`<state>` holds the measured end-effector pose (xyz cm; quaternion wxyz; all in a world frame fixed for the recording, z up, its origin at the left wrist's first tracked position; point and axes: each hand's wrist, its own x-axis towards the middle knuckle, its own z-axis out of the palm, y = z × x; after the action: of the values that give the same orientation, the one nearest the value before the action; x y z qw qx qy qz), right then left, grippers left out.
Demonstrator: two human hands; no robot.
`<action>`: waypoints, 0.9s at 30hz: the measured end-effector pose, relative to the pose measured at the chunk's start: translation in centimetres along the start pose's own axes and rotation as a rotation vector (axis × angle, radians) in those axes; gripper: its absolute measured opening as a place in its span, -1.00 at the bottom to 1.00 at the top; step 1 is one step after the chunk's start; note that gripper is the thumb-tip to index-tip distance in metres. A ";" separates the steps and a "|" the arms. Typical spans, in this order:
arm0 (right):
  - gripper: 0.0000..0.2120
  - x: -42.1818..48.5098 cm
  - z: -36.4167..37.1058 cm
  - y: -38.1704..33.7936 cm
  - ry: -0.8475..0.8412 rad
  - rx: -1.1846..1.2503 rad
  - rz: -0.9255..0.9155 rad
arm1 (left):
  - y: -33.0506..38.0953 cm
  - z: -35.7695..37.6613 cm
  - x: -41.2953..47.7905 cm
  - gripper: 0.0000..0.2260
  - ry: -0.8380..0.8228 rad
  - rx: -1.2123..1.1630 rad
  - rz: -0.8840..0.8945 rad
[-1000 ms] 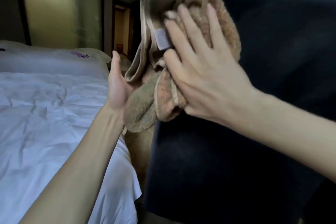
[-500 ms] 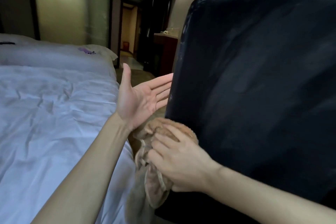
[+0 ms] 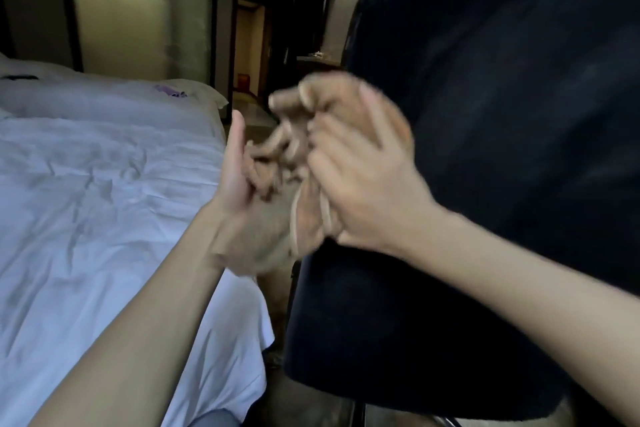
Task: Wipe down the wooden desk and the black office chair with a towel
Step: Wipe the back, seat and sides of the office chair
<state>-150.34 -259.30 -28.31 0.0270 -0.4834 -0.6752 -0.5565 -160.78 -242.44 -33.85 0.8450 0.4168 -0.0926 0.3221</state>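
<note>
Brown towel is pressed against the left edge of the black chair back by the flat-fingered right hand, presumably for wiping; the left hand is held open alongside, apparently steadying loose folds.

Towel and right hand higher up the chair edge than before, now against the left hand

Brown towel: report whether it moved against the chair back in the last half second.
Yes. Under the right hand, the brown towel has risen along the black chair back's left edge, toward mid-height.
</note>
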 end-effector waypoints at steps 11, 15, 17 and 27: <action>-0.75 -17.9 8.6 -14.2 -0.390 0.218 -0.379 | -1.1 -0.5 -3.1 -0.22 0.130 0.241 -0.059; -0.72 -15.0 5.7 -11.0 -0.275 0.295 -0.308 | -3.0 -0.6 -3.6 -0.42 0.310 0.466 -0.116; -0.82 -11.1 3.0 -7.6 -0.054 0.292 -0.177 | -3.4 -0.5 -3.8 -0.49 0.358 0.464 -0.126; -0.30 2.9 -9.0 8.9 0.219 -0.132 0.185 | -2.7 0.9 -2.8 -0.49 0.275 0.466 -0.105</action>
<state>-150.34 -265.21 -16.80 0.1197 -0.4804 -0.5828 -0.6444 -161.19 -245.64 -36.15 0.7465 0.5563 0.1213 0.3442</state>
